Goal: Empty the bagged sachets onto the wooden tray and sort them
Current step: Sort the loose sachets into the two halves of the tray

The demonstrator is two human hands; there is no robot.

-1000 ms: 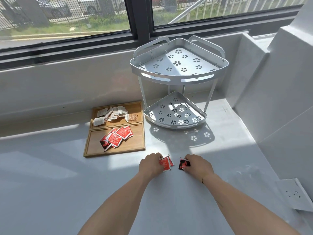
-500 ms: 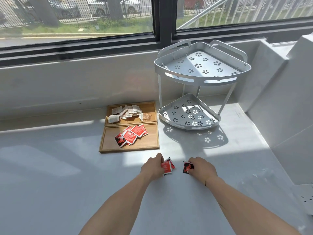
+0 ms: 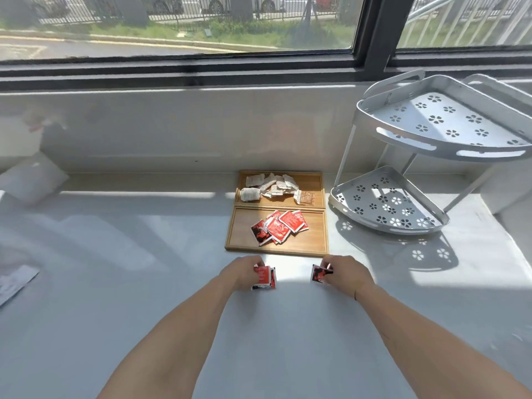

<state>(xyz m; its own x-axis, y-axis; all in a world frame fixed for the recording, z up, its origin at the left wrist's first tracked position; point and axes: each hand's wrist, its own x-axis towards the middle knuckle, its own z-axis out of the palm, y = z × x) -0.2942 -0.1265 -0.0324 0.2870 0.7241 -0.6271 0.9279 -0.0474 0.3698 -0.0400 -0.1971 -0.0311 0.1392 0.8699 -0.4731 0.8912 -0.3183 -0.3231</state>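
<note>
A wooden tray [image 3: 239, 240] with two compartments lies on the white counter. Its far compartment holds several pale sachets [image 3: 272, 185] and one brownish sachet [image 3: 306, 197]. Its near compartment holds several red sachets [image 3: 279, 227] in a loose pile. Just in front of the tray, my left hand [image 3: 241, 272] grips a small stack of red sachets [image 3: 264, 279]. A little to the right, my right hand [image 3: 345, 273] pinches one red and black sachet [image 3: 319, 274]. Both hands hover low over the counter.
A white two-tier corner rack [image 3: 431, 139] stands right of the tray, against the wall below the window. A flat pale packet [image 3: 14, 280] lies at the far left edge, and a blurred white object [image 3: 31, 180] sits by the left wall.
The view has swung left, so the tray and rack now sit further right in frame. My hands have spread slightly apart and moved closer to the tray's front edge, still holding their sachets.
</note>
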